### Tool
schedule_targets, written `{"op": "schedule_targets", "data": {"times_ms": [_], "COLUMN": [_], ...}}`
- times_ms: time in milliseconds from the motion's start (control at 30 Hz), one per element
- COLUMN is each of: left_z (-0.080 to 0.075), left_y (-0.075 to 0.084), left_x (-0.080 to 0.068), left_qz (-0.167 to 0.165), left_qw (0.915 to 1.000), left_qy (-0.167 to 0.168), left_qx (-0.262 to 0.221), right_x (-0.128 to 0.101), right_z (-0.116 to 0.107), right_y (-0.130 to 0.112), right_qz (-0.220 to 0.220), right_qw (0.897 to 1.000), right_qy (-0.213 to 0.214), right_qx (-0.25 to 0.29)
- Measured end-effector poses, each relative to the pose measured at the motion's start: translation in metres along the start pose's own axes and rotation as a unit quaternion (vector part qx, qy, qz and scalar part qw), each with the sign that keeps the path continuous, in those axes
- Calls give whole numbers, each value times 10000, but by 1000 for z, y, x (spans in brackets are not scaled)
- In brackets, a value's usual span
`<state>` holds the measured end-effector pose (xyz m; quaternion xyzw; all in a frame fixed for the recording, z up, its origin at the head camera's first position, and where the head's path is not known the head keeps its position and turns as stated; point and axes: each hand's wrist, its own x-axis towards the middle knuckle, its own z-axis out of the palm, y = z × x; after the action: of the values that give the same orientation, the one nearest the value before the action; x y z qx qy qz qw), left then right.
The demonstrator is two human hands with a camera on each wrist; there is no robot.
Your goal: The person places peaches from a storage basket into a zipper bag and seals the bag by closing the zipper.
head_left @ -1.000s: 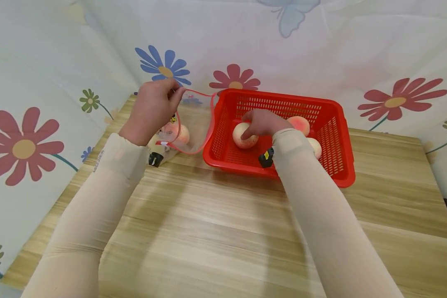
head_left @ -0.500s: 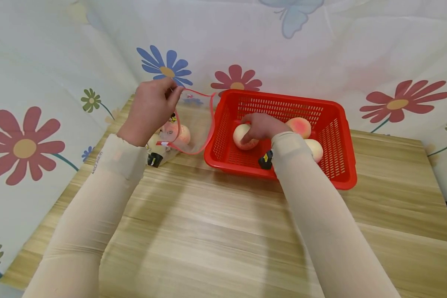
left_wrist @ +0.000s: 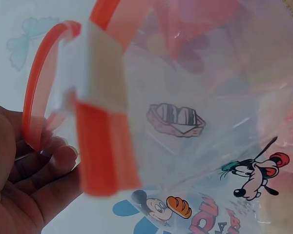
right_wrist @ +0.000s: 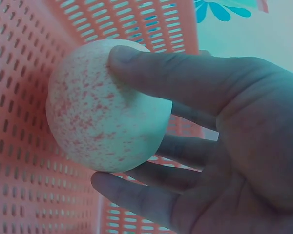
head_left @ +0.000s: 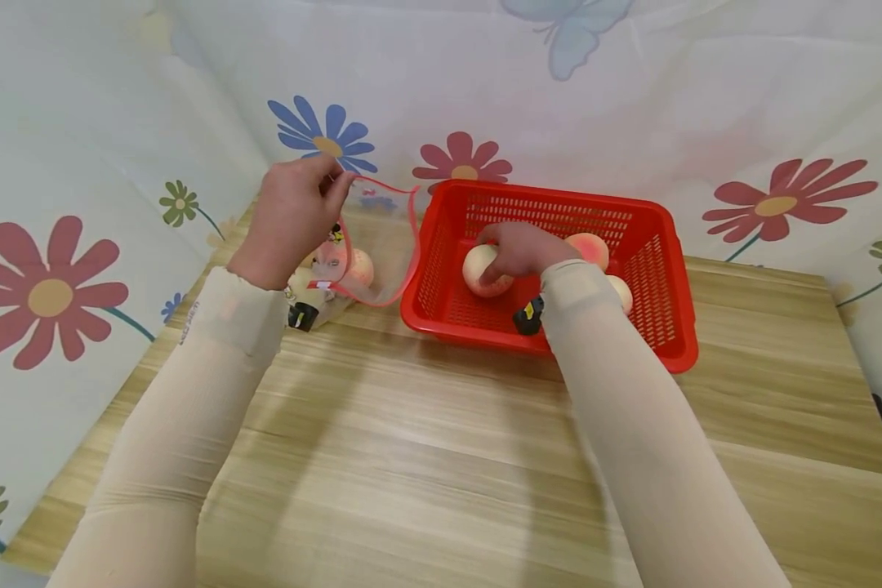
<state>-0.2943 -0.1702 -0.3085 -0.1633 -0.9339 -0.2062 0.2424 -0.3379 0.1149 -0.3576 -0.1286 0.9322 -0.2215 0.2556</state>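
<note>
We count one basket (head_left: 661, 327) and three peaches in it: one (head_left: 485, 273) at left, one (head_left: 590, 246) behind, one (head_left: 621, 292) at right. One bag (head_left: 382, 245) holds one peach (head_left: 351, 266). Two hands.

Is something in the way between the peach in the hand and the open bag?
Yes. The right hand grips a peach down inside the red basket, and the basket's left wall stands between it and the bag. The left hand holds the bag's mouth open beside that wall.
</note>
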Motion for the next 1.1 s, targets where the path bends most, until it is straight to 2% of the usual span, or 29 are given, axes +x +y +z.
{"op": "schedule_targets", "data": {"times_ms": [667, 1100], "left_z": [0, -1], "left_y": [0, 3], "left_x": [-1, -1], "left_qz": [-176, -292], "left_qw": [9998, 9995], "left_qy": [-16, -127], "left_qx": [43, 39], "right_x": [-25, -39], "right_z": [-7, 0], "right_y": [-12, -17], "right_qz": [-627, -866], "right_qw": [9970, 9912], "right_qy": [421, 1001], "right_qx": [-161, -64]}}
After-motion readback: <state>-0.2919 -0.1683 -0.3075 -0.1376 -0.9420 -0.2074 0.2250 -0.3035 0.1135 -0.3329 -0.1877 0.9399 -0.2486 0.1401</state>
